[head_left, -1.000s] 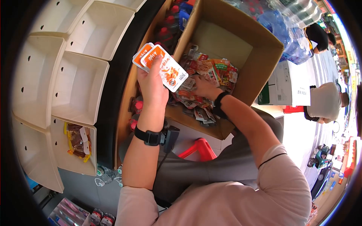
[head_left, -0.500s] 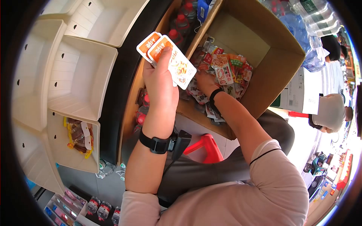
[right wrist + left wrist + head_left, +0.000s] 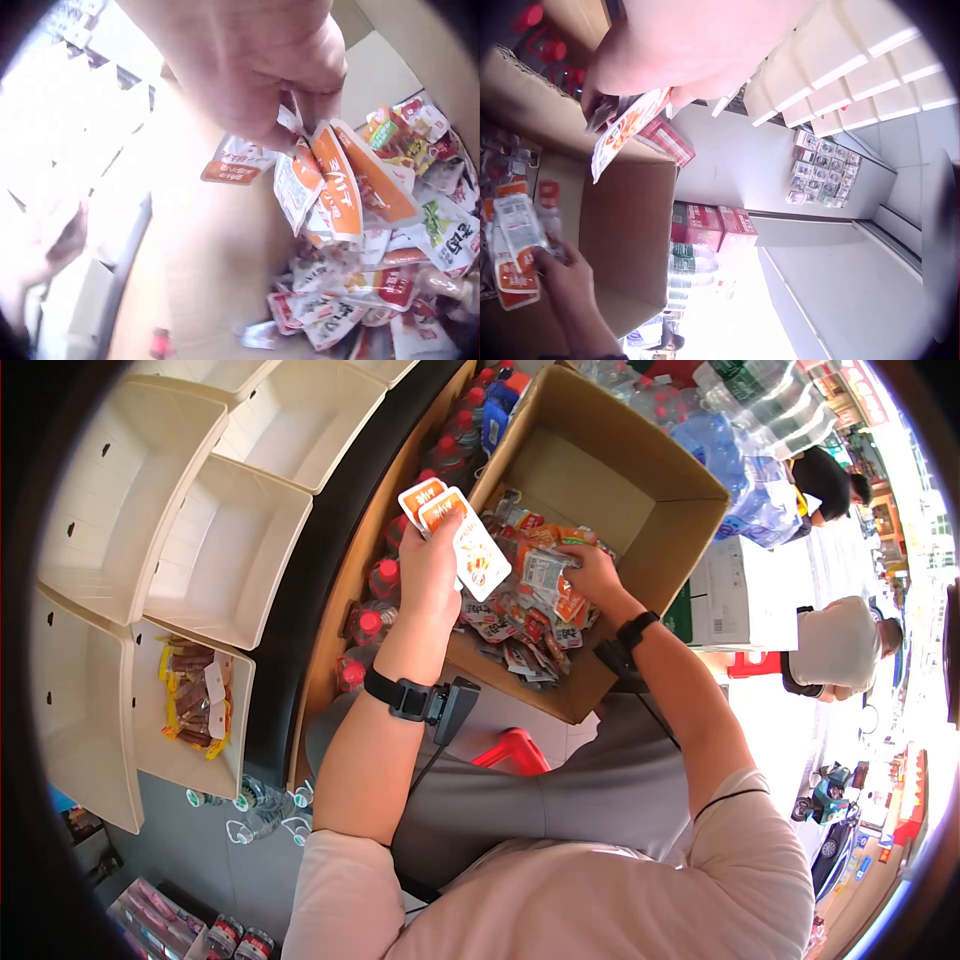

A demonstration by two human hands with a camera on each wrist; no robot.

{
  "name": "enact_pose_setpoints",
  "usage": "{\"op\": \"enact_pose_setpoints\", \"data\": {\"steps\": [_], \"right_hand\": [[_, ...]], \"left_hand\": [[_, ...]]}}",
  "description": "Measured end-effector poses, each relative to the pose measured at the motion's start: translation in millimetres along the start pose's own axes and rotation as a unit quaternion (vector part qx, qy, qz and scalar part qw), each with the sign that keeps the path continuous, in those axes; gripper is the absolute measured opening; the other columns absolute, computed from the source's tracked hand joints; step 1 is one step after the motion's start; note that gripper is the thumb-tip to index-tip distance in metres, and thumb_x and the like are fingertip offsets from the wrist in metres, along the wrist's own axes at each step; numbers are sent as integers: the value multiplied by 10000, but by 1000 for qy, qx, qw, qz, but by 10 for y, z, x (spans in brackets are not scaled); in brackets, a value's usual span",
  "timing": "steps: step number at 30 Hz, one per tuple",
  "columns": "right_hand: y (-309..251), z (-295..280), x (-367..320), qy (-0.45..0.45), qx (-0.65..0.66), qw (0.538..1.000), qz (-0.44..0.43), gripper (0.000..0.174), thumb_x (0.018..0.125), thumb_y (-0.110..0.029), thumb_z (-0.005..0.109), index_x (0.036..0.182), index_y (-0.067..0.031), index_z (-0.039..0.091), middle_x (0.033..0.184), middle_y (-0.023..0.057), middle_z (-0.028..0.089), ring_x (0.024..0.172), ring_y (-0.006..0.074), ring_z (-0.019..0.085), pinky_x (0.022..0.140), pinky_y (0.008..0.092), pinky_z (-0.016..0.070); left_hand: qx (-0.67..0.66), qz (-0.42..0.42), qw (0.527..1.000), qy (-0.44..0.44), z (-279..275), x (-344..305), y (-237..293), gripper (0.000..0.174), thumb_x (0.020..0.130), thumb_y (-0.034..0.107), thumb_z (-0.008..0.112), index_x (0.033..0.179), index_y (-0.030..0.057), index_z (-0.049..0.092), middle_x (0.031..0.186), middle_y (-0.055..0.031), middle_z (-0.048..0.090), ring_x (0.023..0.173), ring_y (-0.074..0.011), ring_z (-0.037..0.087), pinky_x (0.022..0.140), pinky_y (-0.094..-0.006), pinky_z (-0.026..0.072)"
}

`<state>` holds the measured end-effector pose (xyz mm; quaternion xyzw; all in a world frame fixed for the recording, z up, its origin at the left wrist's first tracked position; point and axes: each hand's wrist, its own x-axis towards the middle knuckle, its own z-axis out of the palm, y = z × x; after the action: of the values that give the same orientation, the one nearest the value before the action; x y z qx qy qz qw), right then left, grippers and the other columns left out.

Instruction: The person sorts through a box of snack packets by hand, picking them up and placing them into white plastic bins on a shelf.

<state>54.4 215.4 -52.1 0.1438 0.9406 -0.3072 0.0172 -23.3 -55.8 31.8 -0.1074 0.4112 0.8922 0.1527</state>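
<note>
My left hand [image 3: 428, 585] grips a small fan of flat orange-and-white snack packets [image 3: 485, 563], the thumb lying across their face, beside the rim of a cardboard box [image 3: 660, 545]. Inside that box, my right hand [image 3: 597, 575] pinches several similar orange-and-white packets [image 3: 339, 191] between thumb and fingers. They hang just above a loose pile of mixed snack packets [image 3: 375, 289] in red, white, green and yellow wrappers. In the left wrist view the right hand [image 3: 568, 281] shows with its packets [image 3: 516, 240] spread out.
Cream-coloured bins [image 3: 225, 540] stand in rows to the left; one holds brown snack sticks [image 3: 198, 695]. Red-capped bottles [image 3: 372, 622] line the gap beside the box. A red stool [image 3: 515, 750] is below, and a white carton [image 3: 735, 600] and packs of bottled water stand to the right.
My right hand has come up from within the pile and now holds several orange-and-white packets. The left hand keeps its packets in much the same pose. The head view has shifted slightly.
</note>
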Motion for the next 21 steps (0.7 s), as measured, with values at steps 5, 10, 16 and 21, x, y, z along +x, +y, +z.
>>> {"op": "enact_pose_setpoints", "data": {"steps": [5,10,16,21], "right_hand": [[-148,-778,-251,48,344,936,49,414,838,11,683,1242,75,621,1111,191,718,1004,257,709,859,353,573],[-632,-1126,-501,47,593,800,80,380,925,56,632,1296,60,546,1174,178,679,1009,241,708,866,357,604],[-731,-912,-432,-9,668,738,97,375,932,42,638,1292,44,535,1180,168,675,1019,242,708,888,371,604],[-770,-805,-345,-20,660,744,97,403,934,30,643,1323,-2,541,1150,115,687,958,197,708,770,310,587]], "left_hand": [[79,-38,996,-25,82,-43,-263,307,970,101,636,1263,29,579,1110,-55,672,979,-143,660,860,-311,521],[33,-99,993,-63,187,-87,-439,256,987,106,600,1236,48,587,1087,-57,672,959,-157,670,810,-329,543],[-51,-213,972,-90,300,-84,-530,350,1055,307,485,1319,88,556,1277,-68,638,1163,-227,625,986,-416,511],[-202,-232,937,-163,455,-118,-372,609,1031,519,475,1464,92,447,1444,-87,543,1325,-267,525,1117,-447,409]]}}
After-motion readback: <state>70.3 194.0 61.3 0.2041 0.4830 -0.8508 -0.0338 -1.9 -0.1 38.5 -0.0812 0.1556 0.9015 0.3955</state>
